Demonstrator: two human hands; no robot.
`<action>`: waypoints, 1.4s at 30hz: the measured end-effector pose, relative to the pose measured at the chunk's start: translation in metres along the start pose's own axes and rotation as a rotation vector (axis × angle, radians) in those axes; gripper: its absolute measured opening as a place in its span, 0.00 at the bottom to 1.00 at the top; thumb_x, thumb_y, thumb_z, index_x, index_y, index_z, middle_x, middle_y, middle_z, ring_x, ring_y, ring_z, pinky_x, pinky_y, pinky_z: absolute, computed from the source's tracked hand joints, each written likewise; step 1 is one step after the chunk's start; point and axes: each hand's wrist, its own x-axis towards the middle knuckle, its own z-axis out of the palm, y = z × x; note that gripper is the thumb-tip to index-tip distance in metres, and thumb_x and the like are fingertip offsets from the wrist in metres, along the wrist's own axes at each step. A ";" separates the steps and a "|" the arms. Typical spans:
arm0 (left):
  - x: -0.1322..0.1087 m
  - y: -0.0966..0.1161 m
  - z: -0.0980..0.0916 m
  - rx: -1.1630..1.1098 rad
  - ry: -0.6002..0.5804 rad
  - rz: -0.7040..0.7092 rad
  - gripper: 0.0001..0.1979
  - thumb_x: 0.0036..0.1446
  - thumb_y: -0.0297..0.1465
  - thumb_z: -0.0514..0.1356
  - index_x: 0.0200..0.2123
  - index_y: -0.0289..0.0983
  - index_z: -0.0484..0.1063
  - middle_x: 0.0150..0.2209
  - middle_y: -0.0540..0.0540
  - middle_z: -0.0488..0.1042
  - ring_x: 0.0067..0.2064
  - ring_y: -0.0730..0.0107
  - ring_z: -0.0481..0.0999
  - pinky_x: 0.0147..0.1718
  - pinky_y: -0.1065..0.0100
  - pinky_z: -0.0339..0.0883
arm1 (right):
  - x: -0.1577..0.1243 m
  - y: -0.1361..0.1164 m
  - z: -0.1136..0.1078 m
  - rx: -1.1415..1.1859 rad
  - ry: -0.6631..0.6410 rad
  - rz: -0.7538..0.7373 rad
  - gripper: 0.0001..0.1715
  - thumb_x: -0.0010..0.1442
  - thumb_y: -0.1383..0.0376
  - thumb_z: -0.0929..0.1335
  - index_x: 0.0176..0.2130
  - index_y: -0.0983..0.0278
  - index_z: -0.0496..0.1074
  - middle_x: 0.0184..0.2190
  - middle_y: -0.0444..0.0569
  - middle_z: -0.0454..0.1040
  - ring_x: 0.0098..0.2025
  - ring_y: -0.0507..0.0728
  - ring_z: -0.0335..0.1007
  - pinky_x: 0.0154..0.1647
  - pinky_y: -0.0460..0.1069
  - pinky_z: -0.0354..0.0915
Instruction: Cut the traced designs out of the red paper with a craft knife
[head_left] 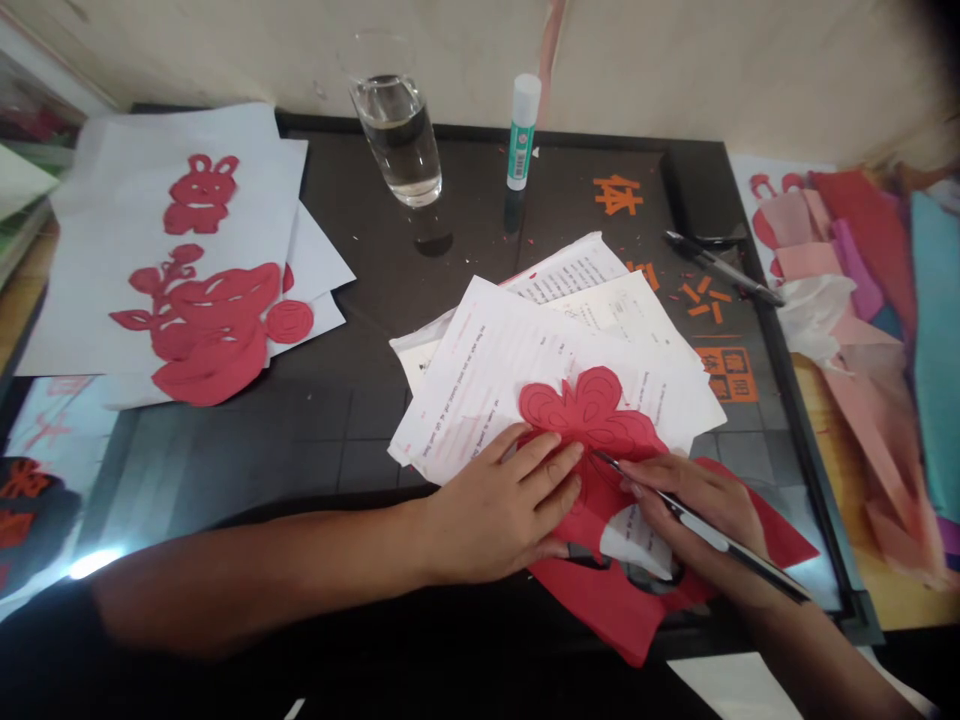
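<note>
Along the front edge of the dark tabletop, the left hand lies open and flat, its fingers spread and pressing on a red paper flower. That flower sits on a loose stack of printed sheets, and a larger red paper sheet runs from beneath it over the tabletop's front edge. The right hand is closed around a slim black-and-silver craft knife, though it could be a pen; the tip is too small to tell. That tip touches the red paper at the flower's lower left, just beside the left hand's fingertips, and darker lines mark the petals.

Toward the tabletop's left edge, a red rabbit cutout and a larger red cutout lie on white paper sheets. Near the back edge stand a glass of water and an upright glue stick. Orange paper characters and a pen lie to the right, beside a heap of coloured paper.
</note>
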 end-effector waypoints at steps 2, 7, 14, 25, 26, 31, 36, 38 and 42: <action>0.001 -0.002 0.000 -0.031 -0.030 -0.010 0.27 0.65 0.48 0.52 0.57 0.33 0.68 0.66 0.35 0.58 0.65 0.48 0.59 0.63 0.49 0.51 | 0.000 0.000 0.000 0.016 -0.014 -0.021 0.19 0.60 0.73 0.69 0.50 0.58 0.75 0.40 0.46 0.80 0.39 0.54 0.79 0.40 0.47 0.75; 0.003 -0.005 0.001 -0.071 -0.050 -0.013 0.27 0.64 0.49 0.53 0.56 0.35 0.68 0.67 0.35 0.56 0.66 0.48 0.57 0.65 0.45 0.44 | 0.003 -0.003 -0.004 -0.003 -0.005 -0.097 0.18 0.59 0.75 0.69 0.48 0.62 0.75 0.39 0.49 0.80 0.39 0.55 0.79 0.38 0.46 0.75; 0.002 -0.004 0.002 -0.075 -0.070 -0.014 0.27 0.64 0.49 0.52 0.56 0.35 0.67 0.68 0.35 0.54 0.67 0.48 0.56 0.65 0.44 0.43 | 0.003 -0.002 -0.002 -0.023 0.019 -0.132 0.17 0.58 0.76 0.69 0.46 0.63 0.76 0.38 0.50 0.81 0.37 0.56 0.79 0.38 0.47 0.75; 0.002 -0.004 0.002 -0.068 -0.071 -0.020 0.27 0.64 0.49 0.53 0.56 0.36 0.67 0.68 0.36 0.54 0.67 0.49 0.56 0.64 0.44 0.45 | -0.002 -0.001 -0.001 -0.055 0.018 -0.176 0.18 0.58 0.77 0.69 0.47 0.63 0.75 0.39 0.49 0.80 0.40 0.55 0.78 0.42 0.47 0.75; 0.002 -0.004 0.002 -0.069 -0.074 -0.020 0.27 0.64 0.49 0.53 0.56 0.36 0.67 0.68 0.35 0.54 0.67 0.49 0.56 0.64 0.44 0.45 | -0.002 -0.001 -0.002 -0.053 0.012 -0.179 0.18 0.58 0.78 0.69 0.47 0.63 0.75 0.39 0.49 0.80 0.40 0.55 0.78 0.42 0.47 0.75; 0.002 -0.004 0.002 -0.076 -0.076 -0.023 0.27 0.64 0.49 0.53 0.56 0.36 0.67 0.68 0.35 0.54 0.67 0.49 0.56 0.64 0.44 0.44 | -0.005 0.001 -0.004 -0.043 -0.021 -0.182 0.20 0.59 0.78 0.69 0.49 0.63 0.74 0.40 0.50 0.80 0.41 0.55 0.77 0.42 0.48 0.75; 0.002 -0.004 0.002 -0.076 -0.064 -0.020 0.27 0.65 0.49 0.52 0.57 0.36 0.67 0.68 0.36 0.55 0.67 0.50 0.56 0.64 0.45 0.44 | -0.005 0.002 -0.005 -0.055 -0.019 -0.168 0.20 0.58 0.77 0.69 0.49 0.62 0.74 0.40 0.49 0.80 0.42 0.55 0.77 0.42 0.48 0.75; 0.002 -0.004 0.002 -0.074 -0.055 -0.019 0.27 0.64 0.49 0.52 0.56 0.36 0.67 0.68 0.36 0.55 0.66 0.50 0.56 0.64 0.45 0.45 | -0.003 0.002 -0.005 -0.042 -0.015 -0.172 0.20 0.58 0.77 0.68 0.48 0.62 0.75 0.39 0.48 0.80 0.40 0.55 0.78 0.41 0.47 0.75; 0.003 -0.005 0.001 -0.068 -0.053 -0.022 0.27 0.64 0.49 0.53 0.56 0.36 0.67 0.68 0.36 0.55 0.66 0.50 0.57 0.64 0.46 0.45 | 0.000 0.000 -0.006 -0.034 0.004 -0.192 0.19 0.59 0.76 0.68 0.48 0.60 0.75 0.38 0.47 0.80 0.37 0.54 0.79 0.38 0.47 0.76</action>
